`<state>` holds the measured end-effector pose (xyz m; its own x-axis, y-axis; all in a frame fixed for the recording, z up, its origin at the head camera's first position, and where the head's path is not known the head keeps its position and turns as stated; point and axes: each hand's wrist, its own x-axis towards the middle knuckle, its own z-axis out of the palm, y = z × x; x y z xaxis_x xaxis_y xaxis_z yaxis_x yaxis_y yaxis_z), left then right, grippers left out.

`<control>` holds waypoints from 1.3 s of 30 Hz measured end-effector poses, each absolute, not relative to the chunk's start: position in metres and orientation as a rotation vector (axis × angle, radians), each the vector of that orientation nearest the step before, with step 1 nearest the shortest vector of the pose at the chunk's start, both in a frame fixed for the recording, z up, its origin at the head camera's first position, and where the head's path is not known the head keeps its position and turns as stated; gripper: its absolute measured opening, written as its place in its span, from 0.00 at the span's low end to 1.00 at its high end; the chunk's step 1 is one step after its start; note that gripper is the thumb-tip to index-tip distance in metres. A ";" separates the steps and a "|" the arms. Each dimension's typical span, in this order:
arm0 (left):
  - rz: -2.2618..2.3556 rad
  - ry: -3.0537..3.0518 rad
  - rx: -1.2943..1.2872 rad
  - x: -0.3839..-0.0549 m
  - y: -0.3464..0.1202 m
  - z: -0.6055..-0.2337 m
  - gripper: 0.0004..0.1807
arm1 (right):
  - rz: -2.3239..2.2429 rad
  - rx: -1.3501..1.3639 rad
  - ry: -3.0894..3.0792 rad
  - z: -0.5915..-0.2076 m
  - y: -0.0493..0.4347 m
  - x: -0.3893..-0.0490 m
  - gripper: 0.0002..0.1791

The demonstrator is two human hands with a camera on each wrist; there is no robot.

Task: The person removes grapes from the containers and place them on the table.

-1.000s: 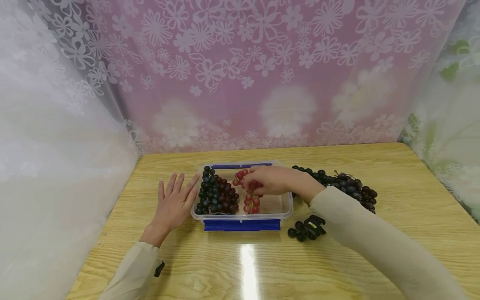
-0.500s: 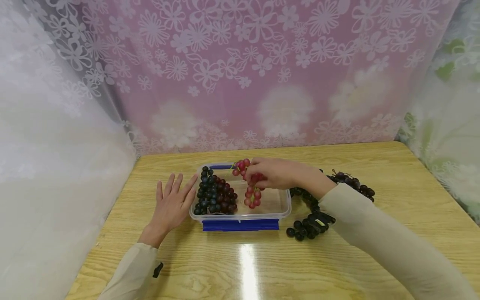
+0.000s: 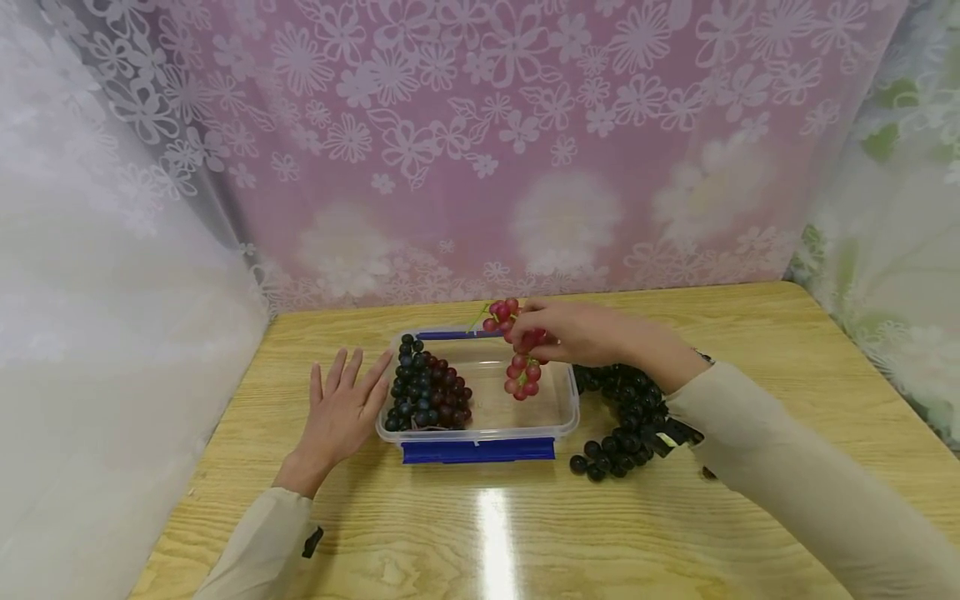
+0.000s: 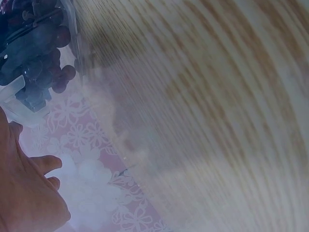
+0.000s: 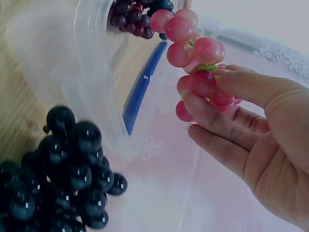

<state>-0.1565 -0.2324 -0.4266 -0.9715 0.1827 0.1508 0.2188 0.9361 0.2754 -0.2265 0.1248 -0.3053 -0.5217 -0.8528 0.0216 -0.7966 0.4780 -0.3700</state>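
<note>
My right hand [image 3: 581, 332] pinches a bunch of red grapes [image 3: 523, 377] with a green stem, held up over the right rear part of a clear plastic box [image 3: 517, 434] with blue clips. In the right wrist view, thumb and fingers close around the pink-red grapes [image 5: 179, 29]. A bunch of blue-black grapes [image 3: 408, 392] lies in the box's left side, with dark red grapes [image 3: 452, 398] beside it. My left hand [image 3: 333, 425] is spread with straight fingers at the box's left wall; whether the fingertips touch it is hard to tell.
Black grapes [image 3: 626, 400] lie on the wooden table [image 3: 405, 533] right of the box, partly hidden by my right forearm. A pink flowered curtain [image 3: 450, 167] hangs behind the table, and pale curtains stand at both sides.
My right hand has lifted the red grapes from the box's inside and shifted them up and rightward. My left hand keeps its place beside the box.
</note>
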 end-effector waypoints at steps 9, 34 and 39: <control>-0.435 -2.972 -0.306 -0.157 -0.231 -0.426 0.29 | -0.564 -1.438 2.603 -0.300 0.156 -0.232 0.11; -0.430 -2.966 -0.303 -0.160 -0.232 -0.427 0.29 | -0.415 -1.258 2.974 -0.332 0.339 -0.231 0.17; -0.436 -2.970 -0.299 -0.161 -0.232 -0.429 0.29 | -0.379 -1.105 3.000 -0.345 0.367 -0.227 0.17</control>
